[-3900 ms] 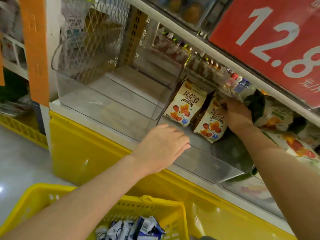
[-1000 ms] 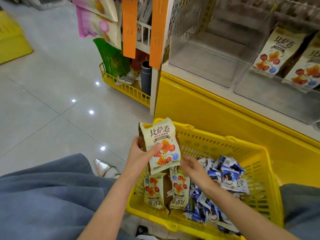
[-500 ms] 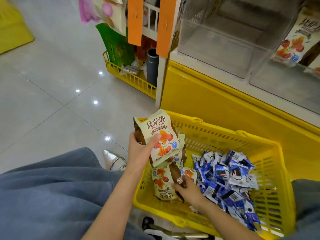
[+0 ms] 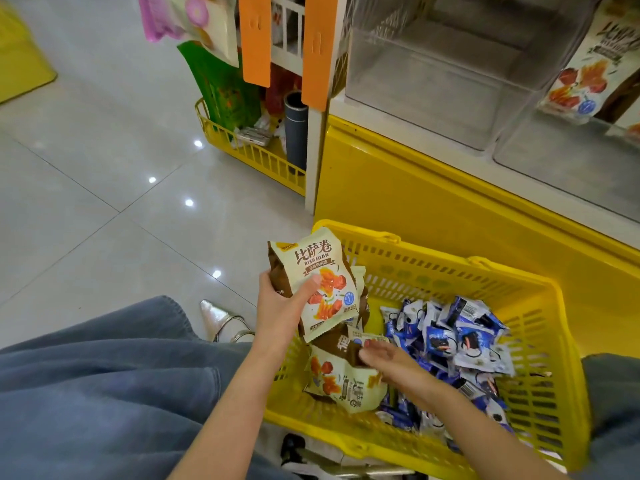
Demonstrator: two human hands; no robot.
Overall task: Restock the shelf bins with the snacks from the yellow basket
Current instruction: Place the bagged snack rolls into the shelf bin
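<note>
Where the grey floor point(image 4: 86, 202) lies open to the left, the yellow shelf point(image 4: 433, 202) carries clear bins point(image 4: 433, 81), open at the top. One bag point(image 4: 581, 77) stands in the bin at the right edge. The basket point(image 4: 540, 306) sits just below the shelf, with blue packets point(image 4: 460, 341) heaped on its right and cream bags point(image 4: 343, 379) on its left. The left hand point(image 4: 280, 317) grasps a held bag point(image 4: 315, 282) above the left rim. The right hand point(image 4: 391, 362) touches the cream bags, but I cannot tell whether it grips them.
</note>
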